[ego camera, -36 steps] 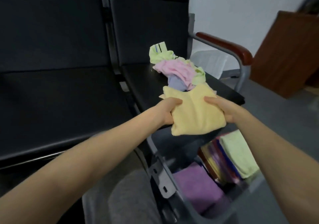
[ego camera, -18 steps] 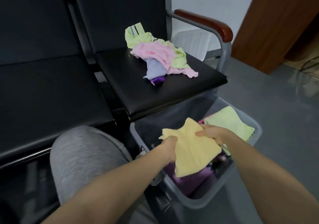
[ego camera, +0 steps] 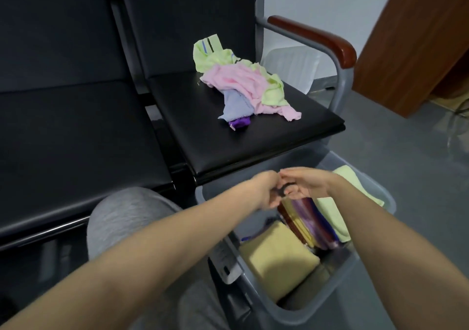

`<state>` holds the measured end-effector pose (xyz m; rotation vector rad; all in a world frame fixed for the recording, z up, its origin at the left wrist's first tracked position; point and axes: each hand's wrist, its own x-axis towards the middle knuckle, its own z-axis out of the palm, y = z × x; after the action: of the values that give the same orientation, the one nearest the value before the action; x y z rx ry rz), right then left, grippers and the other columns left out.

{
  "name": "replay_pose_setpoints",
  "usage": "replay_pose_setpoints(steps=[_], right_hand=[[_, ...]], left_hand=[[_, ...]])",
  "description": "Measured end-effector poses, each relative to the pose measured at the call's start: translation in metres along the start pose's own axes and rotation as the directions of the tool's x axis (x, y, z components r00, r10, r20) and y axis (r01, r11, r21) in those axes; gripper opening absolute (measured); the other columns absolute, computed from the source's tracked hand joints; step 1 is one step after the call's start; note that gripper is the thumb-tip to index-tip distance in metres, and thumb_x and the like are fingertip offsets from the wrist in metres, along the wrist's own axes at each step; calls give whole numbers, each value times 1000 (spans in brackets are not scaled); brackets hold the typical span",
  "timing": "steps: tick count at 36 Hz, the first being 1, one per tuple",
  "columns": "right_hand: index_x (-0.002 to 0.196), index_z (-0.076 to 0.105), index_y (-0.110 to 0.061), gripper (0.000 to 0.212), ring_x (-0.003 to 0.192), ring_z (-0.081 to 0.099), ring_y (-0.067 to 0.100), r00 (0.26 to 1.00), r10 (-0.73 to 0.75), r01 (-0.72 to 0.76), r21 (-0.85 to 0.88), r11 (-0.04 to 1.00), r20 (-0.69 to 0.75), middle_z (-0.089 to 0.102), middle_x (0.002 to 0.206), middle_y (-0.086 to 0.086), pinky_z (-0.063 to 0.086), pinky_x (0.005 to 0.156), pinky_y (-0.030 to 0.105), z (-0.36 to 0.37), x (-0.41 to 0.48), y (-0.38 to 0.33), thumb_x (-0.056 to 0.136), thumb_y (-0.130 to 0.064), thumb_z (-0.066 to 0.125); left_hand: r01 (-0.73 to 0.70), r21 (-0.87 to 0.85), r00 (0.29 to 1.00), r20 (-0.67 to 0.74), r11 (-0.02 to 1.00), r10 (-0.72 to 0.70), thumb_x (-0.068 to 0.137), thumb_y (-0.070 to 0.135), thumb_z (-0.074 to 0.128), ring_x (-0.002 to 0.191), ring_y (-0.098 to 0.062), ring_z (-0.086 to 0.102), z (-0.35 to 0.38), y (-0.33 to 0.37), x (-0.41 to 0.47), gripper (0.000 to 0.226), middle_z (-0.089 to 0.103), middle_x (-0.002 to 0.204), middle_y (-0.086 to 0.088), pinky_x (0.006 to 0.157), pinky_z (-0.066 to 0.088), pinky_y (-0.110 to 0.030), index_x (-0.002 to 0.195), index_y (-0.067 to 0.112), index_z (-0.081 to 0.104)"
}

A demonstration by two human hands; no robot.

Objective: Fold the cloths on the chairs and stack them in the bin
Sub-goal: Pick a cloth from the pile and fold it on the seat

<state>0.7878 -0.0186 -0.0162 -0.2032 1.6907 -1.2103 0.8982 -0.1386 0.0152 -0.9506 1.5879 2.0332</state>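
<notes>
Head view: my left hand (ego camera: 265, 190) and right hand (ego camera: 308, 183) hover empty, fingers loosely curled, over the grey plastic bin (ego camera: 291, 312), since the folded pale-yellow towelling cloth (ego camera: 279, 256) lies flat inside it, while the crumpled pink-and-green cloths (ego camera: 243, 85) wait on the black padded chair seat (ego camera: 228, 146).

The left hand (ego camera: 265, 190) and right hand (ego camera: 308, 185) are hovering empty over the bin (ego camera: 299, 313). A yellow cloth (ego camera: 279, 261) is lying in its near corner, and a pile (ego camera: 243, 85) is sitting on the chair (ego camera: 253, 146).
</notes>
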Motion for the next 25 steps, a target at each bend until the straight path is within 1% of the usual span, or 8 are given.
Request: replay_pose_setpoints(steps=[3,9,11,14,17,20,23,25], right_hand=[[88,56,-16,19,52,53,5,991,-135,135,44,990,10,60,65,-4,46,49,15,5,-7,-37,99,-19,41],[94,60,-19,14,45,45,3,952,-303,300,-75,951,-40,59,63,-4,39,44,14,16,3,-100,97,-15,48],[91,61,-20,13,47,45,4,929,-349,333,-134,933,-125,60,62,-6,39,46,14,24,14,-116,97,-16,50],[91,62,-19,8,52,44,7,873,-430,366,-275,889,-228,58,69,-2,37,48,16,35,34,-131,94,-16,56],[100,57,-16,12,56,41,10,799,-495,350,-407,844,-340,50,70,0,32,43,13,43,54,-137,91,-9,55],[105,52,-16,21,60,41,9,725,-553,360,-458,813,-412,46,75,-2,34,49,15,43,73,-138,89,-2,48],[114,53,-14,30,63,42,7,656,-593,326,-533,781,-467,48,80,-3,32,56,19,35,87,-140,89,-1,41],[116,55,-10,32,67,44,8,605,-623,340,-547,765,-496,48,81,-4,34,58,17,29,94,-144,90,0,40]], left_hand=[[-118,-33,991,58,992,120,93,6,36,57,-14,43,-6,37,-5,28,49,57,-3,58,36,-20,68,11,47],[-353,2,935,-38,935,353,94,8,43,62,-13,51,-31,93,0,16,53,68,-4,59,43,-21,85,13,55],[-418,139,899,-77,898,430,96,10,44,67,-14,50,-41,105,6,15,52,70,-2,61,41,-20,86,14,54],[-511,461,764,-144,726,629,91,14,53,80,-20,55,-63,111,23,4,60,85,-5,66,42,-25,89,13,56],[-400,706,667,-214,585,714,88,17,58,111,-30,51,-86,113,40,35,48,125,-13,87,44,-36,122,12,50],[-311,823,647,-183,476,740,85,28,63,125,-29,34,-99,113,54,63,30,135,-11,96,39,-37,141,22,34],[-332,811,674,-153,482,723,87,47,59,130,-26,25,-102,114,70,59,26,140,-5,103,30,-35,139,27,40],[-394,736,644,-206,550,737,91,44,52,131,-27,28,-102,122,78,51,29,145,-4,103,31,-36,137,23,42]])
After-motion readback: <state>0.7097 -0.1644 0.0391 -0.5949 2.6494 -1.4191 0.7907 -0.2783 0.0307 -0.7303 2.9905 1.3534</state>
